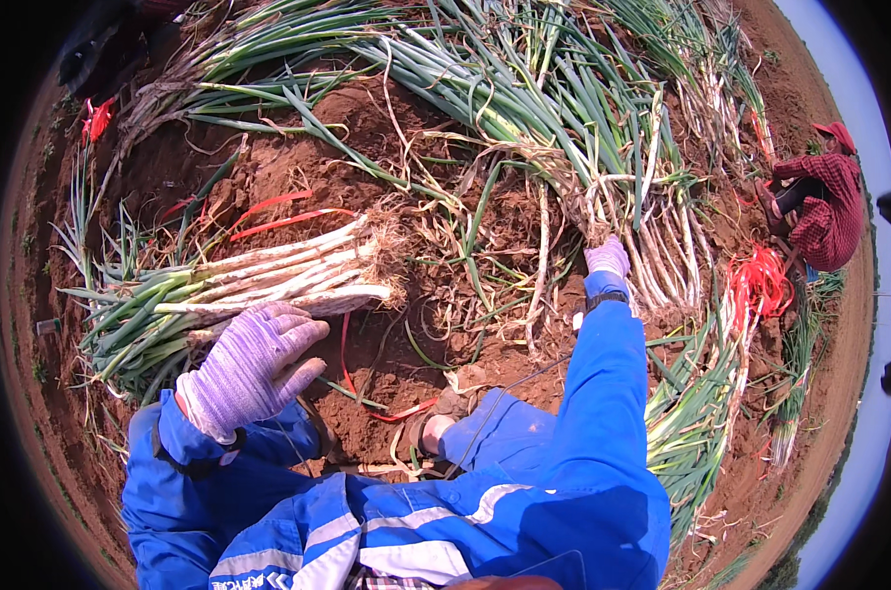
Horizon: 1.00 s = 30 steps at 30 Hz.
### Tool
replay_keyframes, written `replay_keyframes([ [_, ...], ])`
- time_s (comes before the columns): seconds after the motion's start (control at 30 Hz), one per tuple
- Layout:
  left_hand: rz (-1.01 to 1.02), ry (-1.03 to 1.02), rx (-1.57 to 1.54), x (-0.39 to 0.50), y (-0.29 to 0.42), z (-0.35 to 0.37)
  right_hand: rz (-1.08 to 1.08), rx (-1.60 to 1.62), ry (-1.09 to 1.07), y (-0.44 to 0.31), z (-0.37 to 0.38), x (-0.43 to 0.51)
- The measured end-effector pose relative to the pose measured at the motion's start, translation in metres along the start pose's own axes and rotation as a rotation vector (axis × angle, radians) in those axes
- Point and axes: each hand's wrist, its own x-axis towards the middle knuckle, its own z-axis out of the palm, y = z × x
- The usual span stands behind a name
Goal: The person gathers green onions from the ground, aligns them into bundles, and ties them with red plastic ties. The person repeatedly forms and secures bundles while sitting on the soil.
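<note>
My left hand [257, 365], in a purple and white knit glove, is held just in front of a bundle of long green onions [276, 276]. Its thumb stands apart from the fingers and nothing shows in it. The bundle lies on the soil with its roots to the right and its cut green tops to the left. My right hand [608, 258], gloved alike, reaches out to a large pile of green onions [556, 110], at the dry lower stalks. Its fingertips are hidden, so whether it grips a stalk cannot be seen. White shanks [667, 258] lie just right of that hand.
Red plastic ribbon [279, 203] lies behind the bundle. A tangle of red ribbon [759, 284] rests on more onions [692, 420] at right. A person in a red checked shirt [822, 199] crouches at far right. Dry leaves [453, 251] litter the reddish soil [386, 354].
</note>
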Motion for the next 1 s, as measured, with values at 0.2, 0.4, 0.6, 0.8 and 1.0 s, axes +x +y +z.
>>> replay_keyframes([
  [0.2, 0.083, 0.02, -0.045, 0.006, 0.008, -0.003, -0.266, 0.153, -0.084, 0.018, -0.034, 0.013],
  [0.4, 0.113, 0.068, -0.045, 0.001, 0.02, -0.006, -0.485, 0.97, -0.265, 0.031, -0.137, -0.049],
  [0.6, 0.095, 0.001, -0.041, -0.011, 0.02, -0.004, -0.479, 0.808, -0.269, 0.039, -0.115, -0.079],
  [0.8, 0.082, 0.001, -0.038, -0.018, 0.009, -0.001, -0.417, 0.589, 0.009, 0.043, -0.081, -0.038],
  [1.0, 0.115, 0.03, -0.009, -0.017, 0.008, 0.001, -0.492, 0.483, -0.262, 0.009, -0.075, -0.036],
])
